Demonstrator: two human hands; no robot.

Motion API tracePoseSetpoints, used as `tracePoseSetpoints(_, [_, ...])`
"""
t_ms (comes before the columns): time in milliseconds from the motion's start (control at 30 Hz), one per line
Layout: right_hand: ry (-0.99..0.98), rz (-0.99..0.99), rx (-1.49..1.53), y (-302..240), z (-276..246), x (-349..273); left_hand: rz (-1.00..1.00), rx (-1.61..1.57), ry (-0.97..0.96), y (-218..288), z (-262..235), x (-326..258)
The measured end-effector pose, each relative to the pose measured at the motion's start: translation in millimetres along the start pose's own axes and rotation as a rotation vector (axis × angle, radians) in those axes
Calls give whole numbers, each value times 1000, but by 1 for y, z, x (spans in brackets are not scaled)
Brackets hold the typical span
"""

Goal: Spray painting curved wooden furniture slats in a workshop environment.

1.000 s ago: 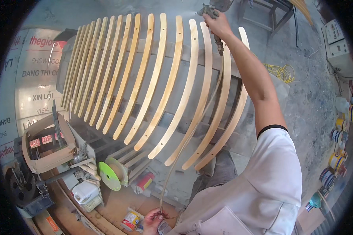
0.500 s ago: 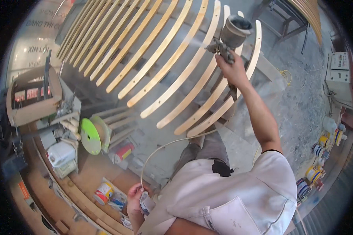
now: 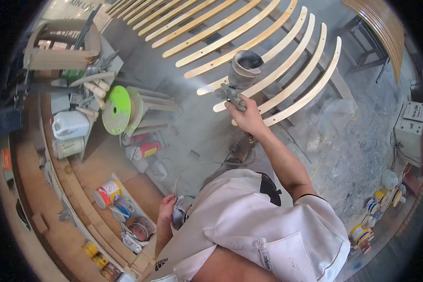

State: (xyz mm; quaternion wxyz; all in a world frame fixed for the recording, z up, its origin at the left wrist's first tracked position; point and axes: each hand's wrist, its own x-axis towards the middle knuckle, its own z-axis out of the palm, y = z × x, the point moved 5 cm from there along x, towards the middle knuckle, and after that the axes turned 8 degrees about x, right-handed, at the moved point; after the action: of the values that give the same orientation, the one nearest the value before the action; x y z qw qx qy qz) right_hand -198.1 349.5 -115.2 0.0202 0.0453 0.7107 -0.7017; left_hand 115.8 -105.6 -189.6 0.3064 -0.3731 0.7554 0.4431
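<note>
The right hand [image 3: 250, 118] is stretched forward, gripping a grey metal spray gun [image 3: 237, 80] over curved, pale wooden slats [image 3: 286, 61]. A crumpled grey rag [image 3: 179, 214] is clutched in the left hand [image 3: 167, 209] at the waist.

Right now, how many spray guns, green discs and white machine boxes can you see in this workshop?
Spray gun: 1
Green disc: 1
White machine box: 1
Total: 3
</note>
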Motion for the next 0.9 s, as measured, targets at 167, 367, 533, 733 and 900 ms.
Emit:
tracePoseSetpoints(167, [-165,24,46,-40,31,-33,561,559,272,127,43,0])
tracePoseSetpoints(367, [-268,86,71,-69,70,-74,856,62,-540,274,159,-42])
tracePoseSetpoints(533, [-188,-147,130,-85,77,-88,838,-187,-736,265,187,-47])
tracePoseSetpoints(733, [-229,27,78,-82,64,-95,794,-165,-857,265,199,-50])
tracePoseSetpoints(900, [-231,44,60,-76,44,-96,735,-200,-819,266,219,-57])
